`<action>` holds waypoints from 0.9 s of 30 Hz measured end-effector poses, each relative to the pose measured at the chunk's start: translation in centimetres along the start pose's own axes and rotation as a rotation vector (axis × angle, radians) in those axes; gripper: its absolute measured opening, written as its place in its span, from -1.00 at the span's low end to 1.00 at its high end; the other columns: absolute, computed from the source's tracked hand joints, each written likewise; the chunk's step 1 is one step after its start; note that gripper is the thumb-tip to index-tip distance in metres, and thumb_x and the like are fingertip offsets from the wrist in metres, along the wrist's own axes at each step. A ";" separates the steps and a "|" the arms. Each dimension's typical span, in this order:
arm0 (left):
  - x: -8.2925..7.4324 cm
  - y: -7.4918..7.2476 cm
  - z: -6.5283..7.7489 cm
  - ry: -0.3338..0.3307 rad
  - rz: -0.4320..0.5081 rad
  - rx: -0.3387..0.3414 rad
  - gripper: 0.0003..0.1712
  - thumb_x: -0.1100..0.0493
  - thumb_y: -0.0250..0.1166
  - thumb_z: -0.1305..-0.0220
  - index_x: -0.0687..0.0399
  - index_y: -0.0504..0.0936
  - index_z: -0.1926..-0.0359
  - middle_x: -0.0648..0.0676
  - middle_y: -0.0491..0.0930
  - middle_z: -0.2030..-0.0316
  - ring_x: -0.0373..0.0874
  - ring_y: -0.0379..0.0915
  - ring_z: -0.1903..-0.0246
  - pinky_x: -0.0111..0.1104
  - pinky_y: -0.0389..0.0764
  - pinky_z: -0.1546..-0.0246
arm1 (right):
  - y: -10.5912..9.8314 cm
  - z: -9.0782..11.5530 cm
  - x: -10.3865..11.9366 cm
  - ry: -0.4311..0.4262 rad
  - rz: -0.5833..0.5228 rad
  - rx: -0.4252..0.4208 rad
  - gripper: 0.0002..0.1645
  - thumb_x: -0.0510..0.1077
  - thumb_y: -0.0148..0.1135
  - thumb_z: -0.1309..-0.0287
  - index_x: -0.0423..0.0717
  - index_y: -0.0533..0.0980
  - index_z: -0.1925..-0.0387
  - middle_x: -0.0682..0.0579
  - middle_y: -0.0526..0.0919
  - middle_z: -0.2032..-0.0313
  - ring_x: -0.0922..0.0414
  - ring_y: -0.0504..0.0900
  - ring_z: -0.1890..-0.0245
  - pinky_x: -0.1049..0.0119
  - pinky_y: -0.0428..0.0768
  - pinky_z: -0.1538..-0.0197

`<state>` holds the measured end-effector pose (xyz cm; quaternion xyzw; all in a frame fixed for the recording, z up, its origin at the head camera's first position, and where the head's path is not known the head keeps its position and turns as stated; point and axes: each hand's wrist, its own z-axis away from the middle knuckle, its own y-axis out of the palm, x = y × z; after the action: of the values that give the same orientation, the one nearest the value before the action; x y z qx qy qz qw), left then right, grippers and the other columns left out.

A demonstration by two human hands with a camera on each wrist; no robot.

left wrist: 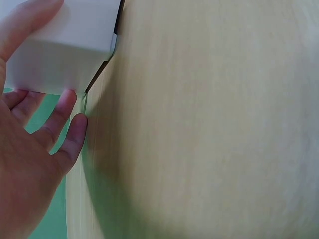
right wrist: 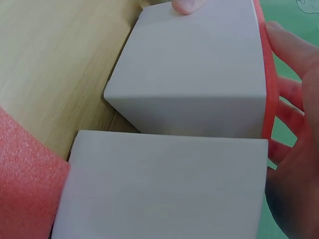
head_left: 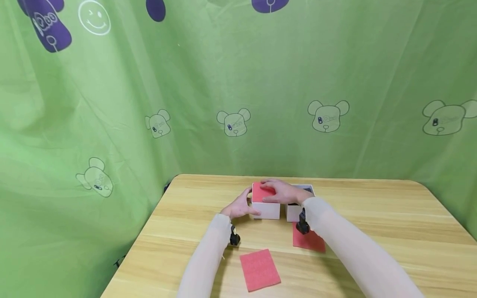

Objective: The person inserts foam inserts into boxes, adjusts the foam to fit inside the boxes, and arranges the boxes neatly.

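spreading right fingers (right wrist: 291,91) on red foam (head_left: 258,194), left fingers (left wrist: 60,112) gripping white box (head_left: 266,210), second box (head_left: 293,214) beside, two red sheets (head_left: 260,271)

Head view: bright, even, diffuse light; the green curtain (head_left: 279,62) shows paler patches between darker folds. Soft shadows fall on the table (head_left: 391,215) beside the sleeves (head_left: 203,265). The bear print (head_left: 445,120) near the right edge looks stretched. The 2 wrist views are dimmer. Left wrist: a soft-edged shadow lies beside the white box (left wrist: 65,64); wood grain looks soft, possibly from blur. Right wrist: the red sheet (right wrist: 25,186) shows legible surface grain.
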<state>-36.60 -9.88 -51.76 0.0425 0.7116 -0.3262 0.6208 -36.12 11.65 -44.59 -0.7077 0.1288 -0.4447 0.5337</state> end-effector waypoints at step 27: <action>0.5 -0.1 -0.5 -0.027 0.017 0.000 0.25 0.31 0.53 0.14 0.01 -0.09 -0.47 0.11 0.27 -0.28 -0.06 0.39 -0.09 -0.33 0.49 -0.03 | 0.6 -0.6 0.1 -0.056 0.074 -0.031 -0.26 0.13 0.19 -0.21 -0.20 0.33 -0.29 -0.15 0.26 -0.33 -0.13 0.18 -0.32 -0.09 0.15 -0.32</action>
<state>-37.17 -9.89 -52.15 0.0441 0.7030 -0.3215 0.6329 -36.36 10.95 -45.01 -0.7228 0.1467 -0.4026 0.5422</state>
